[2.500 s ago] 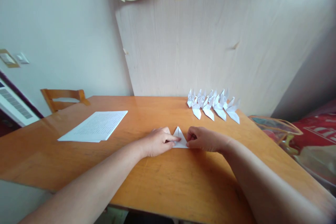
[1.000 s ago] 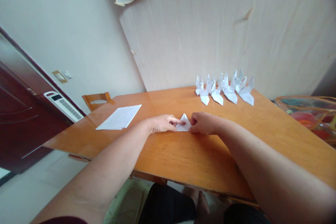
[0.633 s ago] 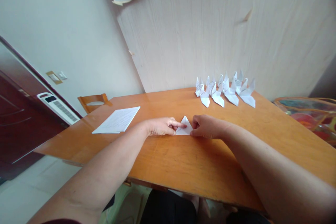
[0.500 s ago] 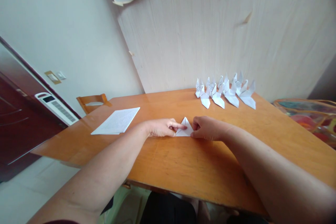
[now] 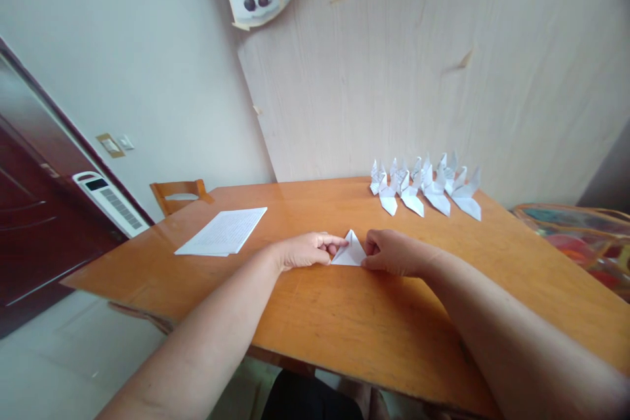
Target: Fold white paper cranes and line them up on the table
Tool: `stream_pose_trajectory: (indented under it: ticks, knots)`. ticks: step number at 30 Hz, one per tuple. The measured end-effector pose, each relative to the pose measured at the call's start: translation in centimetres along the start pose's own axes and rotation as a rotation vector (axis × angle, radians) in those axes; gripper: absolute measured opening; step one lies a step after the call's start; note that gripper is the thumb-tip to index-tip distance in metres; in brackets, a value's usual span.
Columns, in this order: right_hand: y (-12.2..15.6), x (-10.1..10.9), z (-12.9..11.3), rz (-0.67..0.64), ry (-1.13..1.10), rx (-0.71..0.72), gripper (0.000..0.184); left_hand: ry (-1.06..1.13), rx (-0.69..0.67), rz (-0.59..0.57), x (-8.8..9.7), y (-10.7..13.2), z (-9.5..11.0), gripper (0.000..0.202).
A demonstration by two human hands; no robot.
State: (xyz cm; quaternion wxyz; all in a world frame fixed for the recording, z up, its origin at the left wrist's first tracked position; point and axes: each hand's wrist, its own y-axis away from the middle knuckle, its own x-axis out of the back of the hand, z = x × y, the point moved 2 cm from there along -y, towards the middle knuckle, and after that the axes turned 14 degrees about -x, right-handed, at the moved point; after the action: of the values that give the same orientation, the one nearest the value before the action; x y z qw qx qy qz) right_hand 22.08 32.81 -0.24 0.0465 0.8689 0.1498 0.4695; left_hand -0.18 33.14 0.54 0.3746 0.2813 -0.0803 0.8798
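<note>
A small white folded paper [image 5: 350,254], shaped like a triangle with its point away from me, lies flat on the table between my two hands. My left hand [image 5: 310,250] is at its left side: the index finger stretches onto the paper's left half, the thumb is by the lower left corner, and the other fingers are curled. At the lower right corner, the closed thumb and fingers of my right hand [image 5: 394,252] pinch the paper's edge. Its right fingertips are partly hidden.
Several white paper cranes [image 5: 426,190] stand in rows at the back right of the wooden table [image 5: 295,207]. A stack of printed sheets [image 5: 221,231] lies to the left. Behind the table is a chair [image 5: 180,193]; a clear bag [image 5: 575,236] sits beyond the right edge.
The view has tilted up a little, so everything sits lower in the picture. My left index finger has slid slightly left and up on the paper; the right hand keeps its place at the corner.
</note>
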Motion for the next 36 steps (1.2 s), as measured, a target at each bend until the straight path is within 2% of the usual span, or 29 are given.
stream_pose_trajectory:
  ticks: [4,9,14,16,19,21,23,25,27,29,32,34,36]
  knots:
    - [-0.2,-0.2,0.3,0.030,-0.046,0.008,0.015,-0.024,-0.062,0.191,-1.2,0.2,-0.6,0.049]
    - [-0.1,-0.1,0.5,0.046,-0.171,-0.006,0.021,-0.117,-0.103,0.234,-1.7,0.2,-0.8,0.025]
    - [-0.6,0.6,0.7,0.239,-0.326,-0.077,0.036,-0.157,-0.164,0.278,-1.3,0.6,0.1,0.010]
    - [-0.6,0.9,0.7,0.287,-0.415,-0.085,0.047,-0.169,-0.206,0.282,-1.2,0.7,0.6,0.009]
    - [0.0,1.0,0.5,0.175,-0.639,-0.088,0.056,-0.164,-0.272,0.288,-1.1,0.7,1.0,0.014]
    - [0.5,0.9,0.2,0.016,-0.749,-0.076,0.045,-0.124,-0.290,0.316,-1.1,0.6,0.9,0.016]
    - [0.7,0.8,0.0,-0.084,-0.813,-0.051,0.032,-0.046,-0.275,0.377,-0.9,0.6,0.5,0.017]
    - [0.6,0.8,0.0,-0.064,-0.878,-0.040,0.026,0.061,-0.265,0.444,-0.7,0.6,0.2,0.024]
    - [0.4,0.8,0.1,0.035,-0.926,-0.053,0.025,0.182,-0.281,0.478,-0.6,0.6,0.0,0.036]
    - [0.1,0.7,0.2,0.121,-0.957,-0.058,0.026,0.283,-0.290,0.468,-0.7,0.7,0.0,0.053]
    - [0.1,0.6,-0.1,0.153,-0.982,-0.027,0.028,0.352,-0.259,0.425,-1.3,0.4,-0.2,0.078]
    - [0.3,0.4,-0.5,0.133,-0.981,-0.008,0.029,0.357,-0.263,0.417,-1.6,0.1,-0.2,0.075]
    - [0.5,0.2,-0.8,0.103,-0.965,0.005,0.030,0.354,-0.270,0.458,-1.6,-0.2,-0.3,0.058]
